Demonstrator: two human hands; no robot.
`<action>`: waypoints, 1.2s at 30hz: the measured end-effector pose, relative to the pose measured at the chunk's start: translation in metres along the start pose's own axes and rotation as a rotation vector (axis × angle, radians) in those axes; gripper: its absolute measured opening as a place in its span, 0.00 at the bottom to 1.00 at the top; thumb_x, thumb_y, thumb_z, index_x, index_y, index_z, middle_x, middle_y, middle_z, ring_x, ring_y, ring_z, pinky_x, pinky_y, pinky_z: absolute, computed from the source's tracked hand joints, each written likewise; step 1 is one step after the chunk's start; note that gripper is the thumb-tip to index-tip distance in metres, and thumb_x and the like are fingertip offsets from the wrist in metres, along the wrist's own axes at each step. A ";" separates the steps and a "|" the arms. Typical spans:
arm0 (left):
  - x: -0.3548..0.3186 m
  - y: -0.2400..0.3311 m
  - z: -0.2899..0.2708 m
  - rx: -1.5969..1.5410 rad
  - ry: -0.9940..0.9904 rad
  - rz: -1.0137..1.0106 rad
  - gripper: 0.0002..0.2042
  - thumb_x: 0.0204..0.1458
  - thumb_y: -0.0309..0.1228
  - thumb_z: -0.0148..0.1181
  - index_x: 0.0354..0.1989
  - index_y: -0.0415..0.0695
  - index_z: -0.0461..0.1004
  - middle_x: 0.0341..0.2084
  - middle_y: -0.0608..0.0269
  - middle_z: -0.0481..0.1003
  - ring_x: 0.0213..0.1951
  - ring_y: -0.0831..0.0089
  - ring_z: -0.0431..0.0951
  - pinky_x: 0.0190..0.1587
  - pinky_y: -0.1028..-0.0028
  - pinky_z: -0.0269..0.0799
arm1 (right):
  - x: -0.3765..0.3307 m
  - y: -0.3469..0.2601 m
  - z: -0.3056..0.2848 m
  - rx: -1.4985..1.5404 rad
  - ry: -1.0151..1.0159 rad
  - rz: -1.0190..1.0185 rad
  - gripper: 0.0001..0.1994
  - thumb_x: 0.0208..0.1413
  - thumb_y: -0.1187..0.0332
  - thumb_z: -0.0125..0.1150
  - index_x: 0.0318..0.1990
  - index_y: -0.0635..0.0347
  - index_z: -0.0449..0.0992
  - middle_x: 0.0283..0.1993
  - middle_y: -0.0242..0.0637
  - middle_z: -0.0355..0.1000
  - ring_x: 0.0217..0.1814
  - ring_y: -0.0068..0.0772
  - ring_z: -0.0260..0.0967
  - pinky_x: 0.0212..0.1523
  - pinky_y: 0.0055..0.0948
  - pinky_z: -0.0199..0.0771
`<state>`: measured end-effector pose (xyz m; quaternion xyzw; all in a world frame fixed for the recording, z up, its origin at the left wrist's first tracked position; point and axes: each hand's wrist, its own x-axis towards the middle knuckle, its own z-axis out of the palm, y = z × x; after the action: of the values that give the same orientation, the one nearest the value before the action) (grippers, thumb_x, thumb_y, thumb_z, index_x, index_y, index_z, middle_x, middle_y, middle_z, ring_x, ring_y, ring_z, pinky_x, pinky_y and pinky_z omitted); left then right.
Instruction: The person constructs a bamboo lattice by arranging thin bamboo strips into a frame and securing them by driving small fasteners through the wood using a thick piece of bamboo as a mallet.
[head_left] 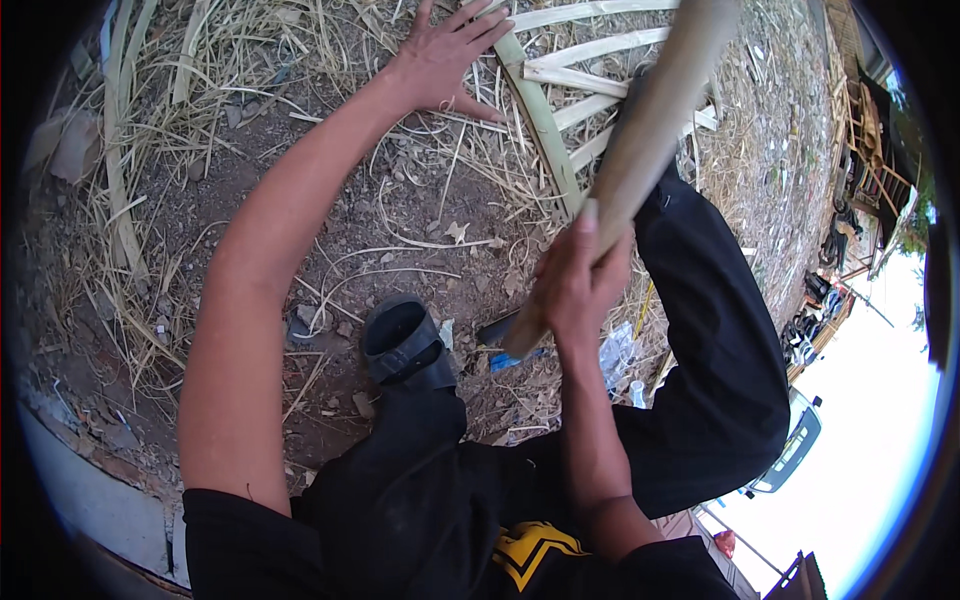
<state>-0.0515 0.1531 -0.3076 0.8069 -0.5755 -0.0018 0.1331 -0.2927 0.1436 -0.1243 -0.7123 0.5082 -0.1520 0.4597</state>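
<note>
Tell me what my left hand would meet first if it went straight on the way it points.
Probably the green strip, whose upper end lies right by your left hand, though depth is unclear.

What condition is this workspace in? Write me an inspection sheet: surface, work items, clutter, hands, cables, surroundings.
Surface: bare dirt ground, littered with dry shavings.
Work items: a green strip with pale strips fanning off it; a thick wooden stick, slanted, partly covering them.
Clutter: clear plastic and a blue scrap near the stick's lower end.
Hands: left hand spread by the green strip's upper end, contact unclear; right hand closed around the stick.
Cables: nothing seen.
Surroundings: pale slab at lower left; vehicle at right.
</note>
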 end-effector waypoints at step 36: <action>0.010 -0.004 -0.006 -0.197 -0.084 0.061 0.63 0.36 0.77 0.59 0.74 0.42 0.51 0.74 0.54 0.52 0.77 0.53 0.42 0.67 0.25 0.41 | 0.011 0.012 -0.002 -0.060 -0.064 0.183 0.24 0.69 0.45 0.51 0.41 0.62 0.66 0.22 0.35 0.68 0.16 0.27 0.68 0.18 0.27 0.69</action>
<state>-0.0433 0.1465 -0.3011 0.7712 -0.6019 -0.0880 0.1875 -0.2961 0.1327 -0.1357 -0.6808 0.5607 -0.0713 0.4659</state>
